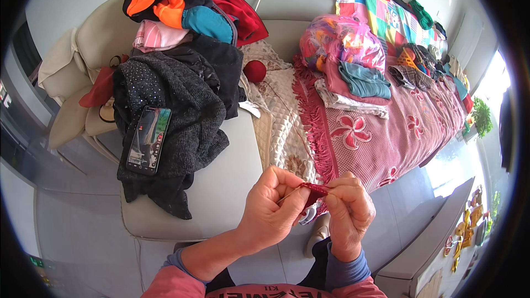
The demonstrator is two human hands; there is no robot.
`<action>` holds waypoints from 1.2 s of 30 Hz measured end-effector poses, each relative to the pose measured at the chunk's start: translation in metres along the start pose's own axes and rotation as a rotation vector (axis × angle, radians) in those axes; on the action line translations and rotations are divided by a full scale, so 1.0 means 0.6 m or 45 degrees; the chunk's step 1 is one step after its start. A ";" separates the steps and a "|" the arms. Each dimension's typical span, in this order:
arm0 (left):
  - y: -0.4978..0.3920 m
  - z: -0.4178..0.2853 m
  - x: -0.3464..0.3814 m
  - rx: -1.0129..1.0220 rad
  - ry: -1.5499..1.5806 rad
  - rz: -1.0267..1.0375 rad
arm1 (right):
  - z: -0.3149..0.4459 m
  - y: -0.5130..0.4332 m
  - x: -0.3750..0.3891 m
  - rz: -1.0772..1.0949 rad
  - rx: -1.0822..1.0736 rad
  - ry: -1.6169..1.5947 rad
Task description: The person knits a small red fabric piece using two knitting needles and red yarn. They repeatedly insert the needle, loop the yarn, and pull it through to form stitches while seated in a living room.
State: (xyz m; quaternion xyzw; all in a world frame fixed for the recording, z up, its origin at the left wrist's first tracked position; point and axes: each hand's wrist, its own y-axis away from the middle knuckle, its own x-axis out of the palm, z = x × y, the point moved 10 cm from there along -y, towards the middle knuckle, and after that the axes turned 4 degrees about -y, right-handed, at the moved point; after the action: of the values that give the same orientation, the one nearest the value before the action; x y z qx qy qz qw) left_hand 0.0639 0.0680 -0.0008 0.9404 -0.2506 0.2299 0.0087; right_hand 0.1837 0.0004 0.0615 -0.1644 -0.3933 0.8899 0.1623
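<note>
Between my two hands is a small piece of dark red knitting (314, 192), close in front of me. My left hand (275, 207) pinches its left end, and a thin needle shows between the fingers. My right hand (350, 209) grips the right end with thumb and fingertips; whether it also holds a needle I cannot tell. Beyond my hands, a red ball of yarn (254, 71) lies on a cream quilted cover (285, 107). From the ball a strand of red yarn (295, 126) runs over the cover towards my hands.
A smartphone (148, 140) with a lit screen rests on a dark grey knitted garment (186, 120) at the left of the sofa (232, 153). Folded clothes (364, 80) and a pink plastic bag (343, 43) sit on a red patterned blanket (372, 140). A cabinet (426, 231) stands at the lower right.
</note>
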 end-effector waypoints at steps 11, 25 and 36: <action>-0.002 -0.001 -0.003 0.067 -0.049 -0.007 | 0.031 -0.004 0.007 0.010 -0.117 0.255; 0.009 -0.010 0.000 0.357 -0.089 -0.066 | 0.059 0.037 0.040 -0.116 -0.307 0.489; 0.007 -0.007 0.009 0.287 0.028 0.004 | 0.055 0.028 0.038 -0.097 -0.279 0.434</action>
State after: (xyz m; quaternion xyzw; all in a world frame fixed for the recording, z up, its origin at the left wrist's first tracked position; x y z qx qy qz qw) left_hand 0.0641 0.0623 0.0048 0.9324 -0.2245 0.2671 -0.0946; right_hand 0.1464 -0.0222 0.0661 -0.3144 -0.4604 0.7944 0.2411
